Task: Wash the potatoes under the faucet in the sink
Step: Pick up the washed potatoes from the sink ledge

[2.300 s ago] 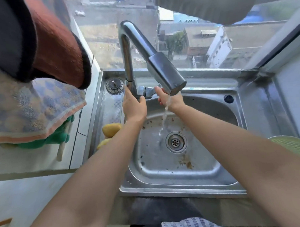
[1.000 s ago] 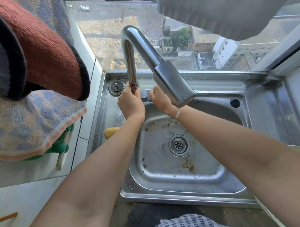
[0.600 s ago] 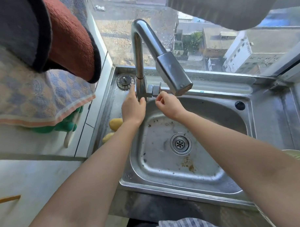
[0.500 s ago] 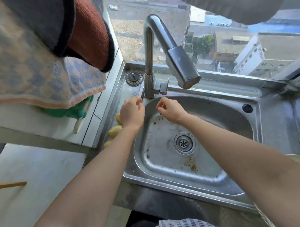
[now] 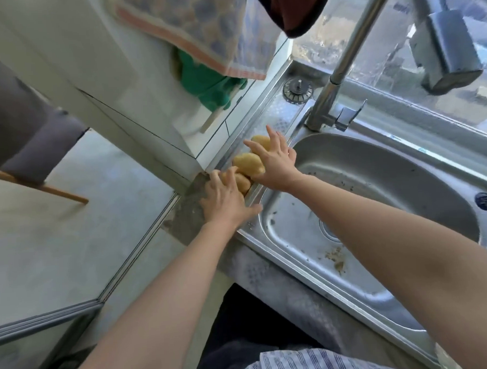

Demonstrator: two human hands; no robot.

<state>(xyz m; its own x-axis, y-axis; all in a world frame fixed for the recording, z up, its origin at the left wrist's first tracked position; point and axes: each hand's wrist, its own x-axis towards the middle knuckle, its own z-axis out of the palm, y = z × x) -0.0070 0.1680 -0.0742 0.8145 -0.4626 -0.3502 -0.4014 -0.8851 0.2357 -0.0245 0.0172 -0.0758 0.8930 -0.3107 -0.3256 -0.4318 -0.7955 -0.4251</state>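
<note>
Head view: three potatoes (image 5: 248, 163) lie in a row along the sink's (image 5: 374, 163) left rim. Left hand (image 5: 226, 198) and right hand (image 5: 274, 161) rest on them, each grip spread wide, fingers not curled around any.

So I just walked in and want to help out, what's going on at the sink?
A person is reaching with both hands for the potatoes lying on the ledge left of the sink. The right hand rests over them and the left hand touches the nearest one. None is lifted yet. No water runs from the faucet, and the basin holds only bits of dirt.
</note>
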